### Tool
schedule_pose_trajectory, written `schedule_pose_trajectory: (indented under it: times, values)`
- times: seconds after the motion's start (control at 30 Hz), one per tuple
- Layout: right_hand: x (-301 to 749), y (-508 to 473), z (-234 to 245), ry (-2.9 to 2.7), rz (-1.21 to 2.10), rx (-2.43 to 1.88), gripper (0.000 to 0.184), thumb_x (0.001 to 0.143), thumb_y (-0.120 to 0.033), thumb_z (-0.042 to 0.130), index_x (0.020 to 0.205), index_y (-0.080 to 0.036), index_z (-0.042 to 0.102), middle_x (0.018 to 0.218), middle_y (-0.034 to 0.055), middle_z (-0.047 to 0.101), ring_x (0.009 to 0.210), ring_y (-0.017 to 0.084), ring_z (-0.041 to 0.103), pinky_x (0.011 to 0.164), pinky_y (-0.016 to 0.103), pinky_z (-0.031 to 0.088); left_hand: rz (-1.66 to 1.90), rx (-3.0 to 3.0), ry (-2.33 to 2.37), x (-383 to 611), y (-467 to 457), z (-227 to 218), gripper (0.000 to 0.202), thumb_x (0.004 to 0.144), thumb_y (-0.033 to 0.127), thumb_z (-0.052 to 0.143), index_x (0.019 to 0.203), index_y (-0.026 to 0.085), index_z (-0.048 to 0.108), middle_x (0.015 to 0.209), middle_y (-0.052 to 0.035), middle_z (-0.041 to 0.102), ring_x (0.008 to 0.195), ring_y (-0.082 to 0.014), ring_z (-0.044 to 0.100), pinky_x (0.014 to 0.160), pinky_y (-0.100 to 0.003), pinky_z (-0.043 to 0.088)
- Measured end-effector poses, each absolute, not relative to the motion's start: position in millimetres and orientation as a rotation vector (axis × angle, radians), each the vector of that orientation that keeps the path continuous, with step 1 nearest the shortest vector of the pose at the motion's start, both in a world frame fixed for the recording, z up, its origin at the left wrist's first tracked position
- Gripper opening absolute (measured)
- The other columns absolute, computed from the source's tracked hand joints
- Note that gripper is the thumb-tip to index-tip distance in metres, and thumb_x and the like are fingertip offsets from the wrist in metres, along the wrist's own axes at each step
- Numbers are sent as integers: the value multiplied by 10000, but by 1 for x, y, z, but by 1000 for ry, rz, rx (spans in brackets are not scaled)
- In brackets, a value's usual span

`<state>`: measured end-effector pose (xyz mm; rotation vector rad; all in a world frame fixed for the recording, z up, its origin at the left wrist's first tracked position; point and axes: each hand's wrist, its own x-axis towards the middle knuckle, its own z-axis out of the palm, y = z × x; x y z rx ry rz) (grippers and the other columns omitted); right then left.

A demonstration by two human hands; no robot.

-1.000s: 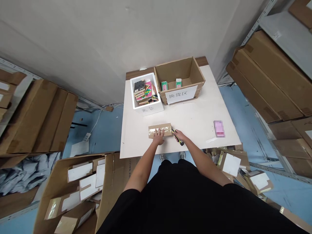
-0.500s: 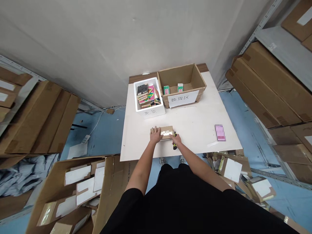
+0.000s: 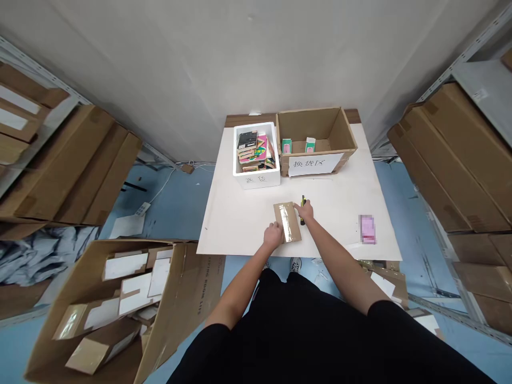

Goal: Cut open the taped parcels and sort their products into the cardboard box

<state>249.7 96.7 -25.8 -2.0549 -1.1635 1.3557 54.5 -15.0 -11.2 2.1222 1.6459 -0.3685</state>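
Note:
A small brown cardboard box [image 3: 288, 226] with shiny clear tape along its top lies slightly turned near the front of the white table. My left hand [image 3: 273, 236] is closed on the box's lower left side, its fingers curled at the edge. Wrapped round a yellow and black utility knife [image 3: 303, 220] is my right hand [image 3: 306, 210], whose thumb side touches the box's upper right corner. Whether the knife's blade is out cannot be made out.
A white foam box [image 3: 256, 180] full of small packs stands at the table's back, beside an open carton [image 3: 349, 140] holding two green packs. A blurred pink item [image 3: 367, 229] lies at right. A big carton of parcels [image 3: 170, 298] is on the left floor; shelves flank both sides.
The box has been turned from lying crosswise to lying lengthwise. My left hand has gone from its left end to its lower left edge; my right hand with the knife is further forward.

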Motion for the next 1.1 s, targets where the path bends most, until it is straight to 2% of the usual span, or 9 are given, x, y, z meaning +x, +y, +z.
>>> schedule_pose_trajectory:
  times: [0.1, 0.23, 0.3, 0.4, 0.53, 0.6, 0.67, 0.77, 1.1]
  values:
    - [256, 57, -27, -1127, 1246, -2209, 534, 873, -560, 810, 1164, -238, 497, 986, 72, 732, 613, 180, 689, 519, 272, 501, -361, 2299, 1466, 44, 24, -3, 645, 979, 175, 578, 1612, 215, 457, 1616, -193, 479, 1503, -347, 429, 1130, -460, 472]
    - [255, 5, -39, -1227, 1240, -2334, 583, 772, -557, 899, 1067, -259, 494, 995, 91, 737, 879, 273, 761, 608, 285, 526, -453, 2406, 974, 39, 63, -8, 997, 807, 213, 821, 1683, 335, 359, 1810, -78, 227, 1680, -355, 112, 1309, -492, 276]
    - [254, -2, -43, -1223, 1204, -2384, 618, 733, -539, 935, 1055, -264, 485, 1017, 114, 742, 994, 310, 757, 656, 296, 532, -475, 2379, 945, 38, 67, -15, 1074, 769, 252, 862, 1700, 325, 333, 1816, -73, 209, 1684, -354, 111, 1330, -481, 242]
    - [249, 22, -42, -1252, 1145, -2372, 654, 715, -486, 969, 1081, -269, 473, 1029, 124, 747, 1029, 320, 746, 690, 303, 523, -477, 2344, 1154, 42, 59, -24, 1080, 815, 303, 839, 1731, 293, 266, 1822, -95, 174, 1682, -367, 115, 1314, -507, 289]
    - [234, 88, -23, -1379, 1099, -2215, 595, 761, -382, 964, 1083, -276, 475, 956, 90, 739, 986, 290, 736, 697, 277, 496, -513, 2134, 1675, 69, 46, -32, 1044, 909, 415, 754, 1750, 168, 188, 1808, -213, 122, 1656, -464, 146, 1223, -589, 408]
    - [230, 114, -12, -1328, 1146, -2071, 463, 873, -431, 870, 1072, -280, 480, 882, 52, 715, 902, 256, 732, 665, 258, 491, -577, 2002, 1865, 89, 44, -36, 1050, 928, 476, 718, 1738, 76, 183, 1779, -292, 142, 1622, -522, 211, 1203, -639, 409]
    - [237, 122, -6, -1208, 1248, -1932, 280, 1030, -502, 652, 1076, -284, 481, 772, -3, 670, 737, 212, 709, 611, 244, 493, -638, 1923, 1963, 105, 42, -40, 1039, 942, 517, 684, 1724, 30, 203, 1749, -336, 202, 1596, -551, 260, 1218, -688, 359]
    - [266, 102, -7, -1062, 1375, -1811, 226, 1119, -491, 419, 1049, -284, 478, 628, -72, 584, 510, 160, 614, 541, 224, 489, -640, 1948, 2003, 113, 35, -46, 972, 975, 529, 626, 1726, 57, 229, 1723, -329, 293, 1615, -531, 232, 1249, -728, 269]
    - [307, 35, -41, -1113, 1736, -1807, 351, 1096, -478, 545, 845, -251, 450, 473, -90, 537, 344, 123, 540, 446, 200, 435, -587, 2046, 1819, 81, 34, -40, 790, 1069, 431, 462, 1740, 106, 201, 1767, -295, 205, 1646, -471, 191, 1230, -687, 353]
